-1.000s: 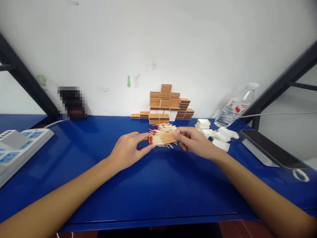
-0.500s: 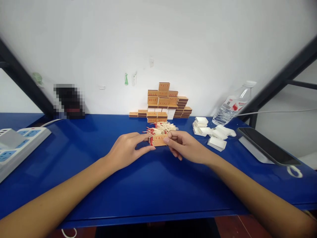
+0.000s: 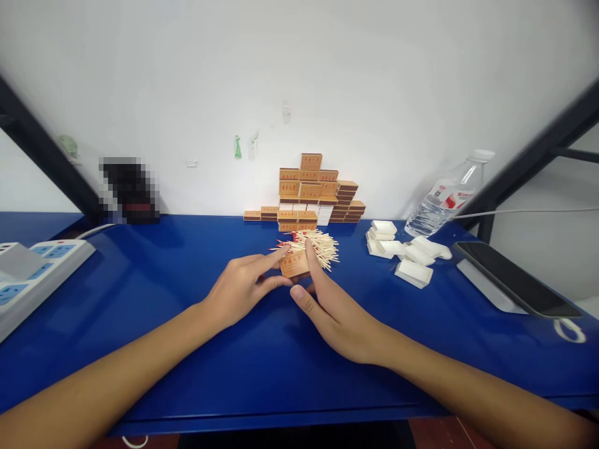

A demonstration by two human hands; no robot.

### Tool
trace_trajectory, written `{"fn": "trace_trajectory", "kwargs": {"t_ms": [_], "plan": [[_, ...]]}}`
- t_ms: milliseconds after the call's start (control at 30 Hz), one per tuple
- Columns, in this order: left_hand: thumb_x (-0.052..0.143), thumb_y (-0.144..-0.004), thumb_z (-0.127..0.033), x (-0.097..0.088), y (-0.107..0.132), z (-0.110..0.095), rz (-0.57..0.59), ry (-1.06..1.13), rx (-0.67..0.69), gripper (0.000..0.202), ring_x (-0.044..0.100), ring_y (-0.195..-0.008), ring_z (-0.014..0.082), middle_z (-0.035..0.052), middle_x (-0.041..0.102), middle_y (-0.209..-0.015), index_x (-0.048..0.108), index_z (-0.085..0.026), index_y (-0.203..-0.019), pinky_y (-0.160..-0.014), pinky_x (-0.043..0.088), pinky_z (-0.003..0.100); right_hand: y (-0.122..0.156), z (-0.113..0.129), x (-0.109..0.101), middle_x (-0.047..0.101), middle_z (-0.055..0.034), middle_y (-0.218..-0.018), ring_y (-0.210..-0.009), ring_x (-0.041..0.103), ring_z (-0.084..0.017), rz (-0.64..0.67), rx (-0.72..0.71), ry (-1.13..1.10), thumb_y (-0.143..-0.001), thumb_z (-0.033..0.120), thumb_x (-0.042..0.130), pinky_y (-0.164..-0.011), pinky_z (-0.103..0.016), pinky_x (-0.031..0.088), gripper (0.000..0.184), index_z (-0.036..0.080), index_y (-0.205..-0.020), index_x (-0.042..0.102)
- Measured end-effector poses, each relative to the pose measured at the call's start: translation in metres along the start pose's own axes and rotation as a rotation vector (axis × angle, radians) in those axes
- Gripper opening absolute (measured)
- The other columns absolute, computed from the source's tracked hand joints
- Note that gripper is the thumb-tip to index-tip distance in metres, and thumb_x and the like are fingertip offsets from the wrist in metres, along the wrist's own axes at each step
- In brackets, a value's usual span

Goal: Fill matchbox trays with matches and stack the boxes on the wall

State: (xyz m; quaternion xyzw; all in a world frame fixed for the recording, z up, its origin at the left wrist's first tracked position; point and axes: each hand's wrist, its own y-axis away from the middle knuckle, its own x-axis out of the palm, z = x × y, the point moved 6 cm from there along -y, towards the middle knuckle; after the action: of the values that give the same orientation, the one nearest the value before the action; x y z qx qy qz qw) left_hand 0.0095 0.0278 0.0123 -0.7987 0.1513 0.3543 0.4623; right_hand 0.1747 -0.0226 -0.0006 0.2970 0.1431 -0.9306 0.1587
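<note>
A small tan matchbox [image 3: 294, 264] sits on the blue table [image 3: 187, 274] in front of a loose heap of red-tipped matches [image 3: 314, 244]. My left hand [image 3: 243, 288] pinches the box's left end between thumb and forefinger. My right hand [image 3: 333, 307] lies beside it, fingers stretched forward, the forefinger pressed along the box's right end and the thumb pointing left below it.
A stack of matchboxes [image 3: 314, 194] stands against the back wall. Several white inner trays [image 3: 405, 255] lie to the right, then a plastic water bottle [image 3: 445, 201] and a phone on a stand [image 3: 515, 279]. A power strip [image 3: 32, 268] lies far left.
The box has closed over the matches that stuck out of its left end. My right hand dropped from a pinch on the box to a flat push against its right end.
</note>
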Motion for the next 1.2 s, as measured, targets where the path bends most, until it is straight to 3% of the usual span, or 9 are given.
{"fn": "trace_trajectory", "kwargs": {"t_ms": [167,300,433,567,733,867,1000,1100,1200], "plan": [[0.067,-0.102,-0.039,-0.003,-0.003,-0.010,-0.033,-0.051,0.033,0.045,0.067,-0.076,0.0158,0.0046,0.074,-0.092,0.065,-0.015,-0.140,-0.072,0.057,0.030,0.000,0.001,0.005,0.066,-0.0177,-0.131,-0.114,0.065,-0.030,0.015,0.000,-0.005,-0.109,0.054,0.039,-0.097,-0.055,0.057,0.093,0.020,-0.168,-0.023],[0.063,-0.104,-0.039,-0.013,-0.013,0.001,0.000,-0.109,-0.035,0.044,0.067,-0.083,0.0170,0.0066,0.073,-0.102,0.063,-0.016,-0.141,-0.078,0.056,0.032,-0.004,-0.005,-0.001,0.069,-0.0108,-0.109,-0.093,0.066,-0.025,-0.005,0.031,0.003,-0.108,0.056,0.041,-0.092,-0.051,0.058,0.089,0.018,-0.171,-0.011],[0.061,-0.103,-0.045,-0.039,-0.030,0.059,0.047,-0.253,-0.242,0.041,0.068,-0.085,0.0199,0.0091,0.075,-0.108,0.067,-0.018,-0.134,-0.081,0.054,0.034,-0.014,-0.019,-0.022,0.065,-0.0149,-0.129,-0.091,0.066,-0.023,-0.146,-0.004,0.125,-0.105,0.049,0.050,-0.095,-0.051,0.056,0.076,0.020,-0.168,0.018],[0.060,-0.101,-0.038,-0.053,-0.049,0.125,0.192,-0.457,-0.342,0.028,0.067,-0.088,0.0264,0.0123,0.073,-0.095,0.074,-0.015,-0.109,-0.082,0.051,0.038,-0.021,-0.028,-0.043,0.064,-0.0168,-0.133,-0.092,0.067,-0.025,-0.279,-0.059,0.254,-0.104,0.041,0.051,-0.094,-0.050,0.055,0.055,0.017,-0.154,0.044],[0.059,-0.098,-0.038,-0.042,-0.066,0.158,0.208,-0.460,-0.373,0.031,0.070,-0.092,0.0282,0.0122,0.078,-0.102,0.075,-0.018,-0.115,-0.083,0.051,0.037,-0.023,-0.027,-0.053,0.069,-0.0127,-0.118,-0.084,0.067,-0.021,-0.325,-0.091,0.345,-0.104,0.034,0.053,-0.083,-0.040,0.054,0.027,0.017,-0.120,0.067],[0.060,-0.097,-0.037,-0.030,-0.069,0.163,0.175,-0.455,-0.398,0.033,0.074,-0.094,0.0269,0.0103,0.080,-0.108,0.074,-0.020,-0.121,-0.083,0.053,0.035,-0.027,-0.026,-0.063,0.071,-0.0088,-0.104,-0.081,0.065,-0.020,-0.391,-0.109,0.449,-0.103,0.031,0.055,-0.074,-0.034,0.050,0.021,0.018,-0.104,0.072],[0.063,-0.095,-0.038,-0.034,-0.065,0.152,0.142,-0.495,-0.407,0.038,0.074,-0.100,0.0293,0.0136,0.079,-0.113,0.072,-0.017,-0.126,-0.084,0.055,0.037,-0.029,-0.030,-0.103,0.073,-0.0104,-0.093,-0.088,0.067,-0.025,-0.479,-0.062,0.728,-0.103,0.028,0.052,-0.076,-0.035,0.046,0.024,0.018,-0.093,0.072],[0.058,-0.099,-0.043,-0.042,-0.059,0.123,0.100,-0.536,-0.374,0.044,0.072,-0.106,0.0321,0.0189,0.076,-0.121,0.070,-0.013,-0.129,-0.088,0.054,0.042,-0.025,-0.051,-0.150,0.075,-0.0118,-0.097,-0.085,0.067,-0.026,-0.401,0.156,0.902,-0.101,0.028,0.055,-0.069,-0.034,0.041,0.021,0.017,-0.096,0.073],[0.057,-0.100,-0.045,-0.042,-0.050,0.082,0.122,-0.500,-0.297,0.037,0.073,-0.098,0.0270,0.0116,0.079,-0.113,0.075,-0.019,-0.120,-0.086,0.055,0.039,-0.017,-0.080,-0.184,0.075,-0.0104,-0.096,-0.083,0.067,-0.025,-0.216,0.284,0.936,-0.095,0.033,0.065,-0.066,-0.033,0.040,0.017,0.019,-0.094,0.074]]}}
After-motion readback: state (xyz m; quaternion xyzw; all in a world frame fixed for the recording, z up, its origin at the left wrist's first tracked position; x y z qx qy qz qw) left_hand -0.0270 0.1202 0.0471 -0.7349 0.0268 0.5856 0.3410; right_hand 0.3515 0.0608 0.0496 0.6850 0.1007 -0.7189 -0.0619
